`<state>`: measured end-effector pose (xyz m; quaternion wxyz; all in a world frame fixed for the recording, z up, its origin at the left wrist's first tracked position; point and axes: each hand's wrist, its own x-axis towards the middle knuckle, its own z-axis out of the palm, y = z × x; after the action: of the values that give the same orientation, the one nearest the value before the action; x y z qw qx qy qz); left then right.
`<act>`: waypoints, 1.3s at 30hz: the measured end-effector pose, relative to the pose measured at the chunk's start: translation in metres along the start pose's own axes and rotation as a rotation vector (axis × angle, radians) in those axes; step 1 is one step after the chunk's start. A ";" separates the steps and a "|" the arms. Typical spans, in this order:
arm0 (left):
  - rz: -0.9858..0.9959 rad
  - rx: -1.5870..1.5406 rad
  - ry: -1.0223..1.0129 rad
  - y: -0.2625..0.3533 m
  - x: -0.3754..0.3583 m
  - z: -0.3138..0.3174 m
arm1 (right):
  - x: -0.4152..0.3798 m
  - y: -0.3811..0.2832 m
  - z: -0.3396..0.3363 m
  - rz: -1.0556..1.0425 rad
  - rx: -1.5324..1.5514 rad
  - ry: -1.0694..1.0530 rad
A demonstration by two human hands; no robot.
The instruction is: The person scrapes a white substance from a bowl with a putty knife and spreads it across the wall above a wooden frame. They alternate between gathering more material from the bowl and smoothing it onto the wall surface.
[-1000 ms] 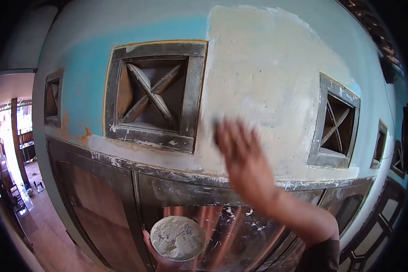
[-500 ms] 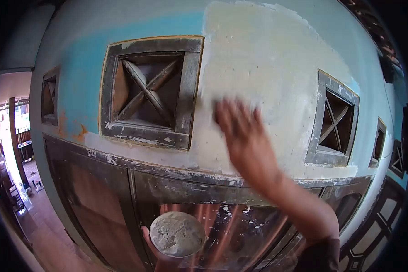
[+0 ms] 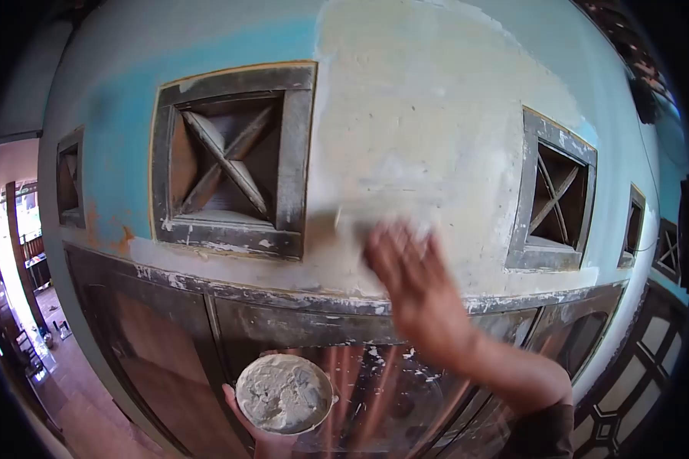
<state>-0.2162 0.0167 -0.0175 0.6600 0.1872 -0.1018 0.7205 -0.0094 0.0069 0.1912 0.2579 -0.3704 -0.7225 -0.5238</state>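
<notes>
The right hand (image 3: 415, 287) is raised against the wall (image 3: 436, 115), fingers spread and blurred, pressed to or just off a pale putty patch (image 3: 406, 153); whether it clamps a scraper I cannot tell, though a faint grey streak runs left of its fingertips. Below and to its left, the left hand (image 3: 264, 436) cups a bowl (image 3: 283, 394) from beneath, fingers curled around its base; the bowl is heaped with grey-white putty. Above and around the right hand, the stretch between the two vents is already coated pale. Left of it, beyond the X-braced vent (image 3: 226, 157), the wall is bare blue with a rusty chip, apparently not yet covered. Under the hand a spattered dark frame (image 3: 283, 298) runs across. No writing or brand is readable.
</notes>
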 end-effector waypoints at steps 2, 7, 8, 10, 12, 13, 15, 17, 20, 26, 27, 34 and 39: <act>-0.036 -0.009 0.026 -0.006 -0.005 0.002 | 0.044 0.054 -0.004 0.116 -0.097 0.148; -0.042 -0.091 -0.015 -0.026 -0.007 -0.008 | 0.027 0.098 0.034 0.168 -0.229 0.115; -0.059 -0.059 -0.062 -0.031 -0.007 -0.015 | 0.006 0.081 0.039 0.163 -0.230 0.022; -0.070 -0.027 -0.105 -0.041 -0.009 -0.011 | -0.049 0.046 0.052 0.064 -0.187 -0.079; -0.184 0.000 -0.172 -0.051 -0.012 0.005 | -0.096 0.021 0.044 -0.026 -0.064 -0.131; -0.187 0.006 -0.165 -0.057 -0.013 0.002 | -0.111 0.016 0.025 -0.051 0.024 -0.171; -0.190 -0.013 -0.040 -0.070 -0.016 -0.008 | -0.138 0.012 -0.002 0.026 0.250 -0.022; -0.202 0.036 -0.018 -0.090 -0.020 0.015 | -0.151 0.018 -0.033 0.135 0.465 -0.042; -0.277 -0.148 -0.008 -0.123 -0.025 0.017 | -0.180 0.030 -0.047 0.153 0.920 -0.029; -0.470 -0.229 -0.058 -0.165 -0.039 -0.004 | -0.205 0.036 -0.046 -0.039 1.008 -0.305; -0.485 -0.147 -0.026 -0.170 -0.040 -0.001 | -0.210 0.037 -0.045 -0.036 1.012 -0.307; -0.549 -0.294 -0.065 -0.194 -0.045 0.001 | -0.238 0.050 -0.044 -0.139 0.862 -0.398; -0.525 -0.217 -0.027 -0.205 -0.046 0.001 | -0.244 0.059 -0.047 -0.196 0.816 -0.429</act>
<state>-0.0104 -0.0035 -0.0560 0.8388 0.1450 -0.1354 0.5071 0.1815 -0.0918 0.0537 0.1767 -0.2684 -0.9379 -0.1304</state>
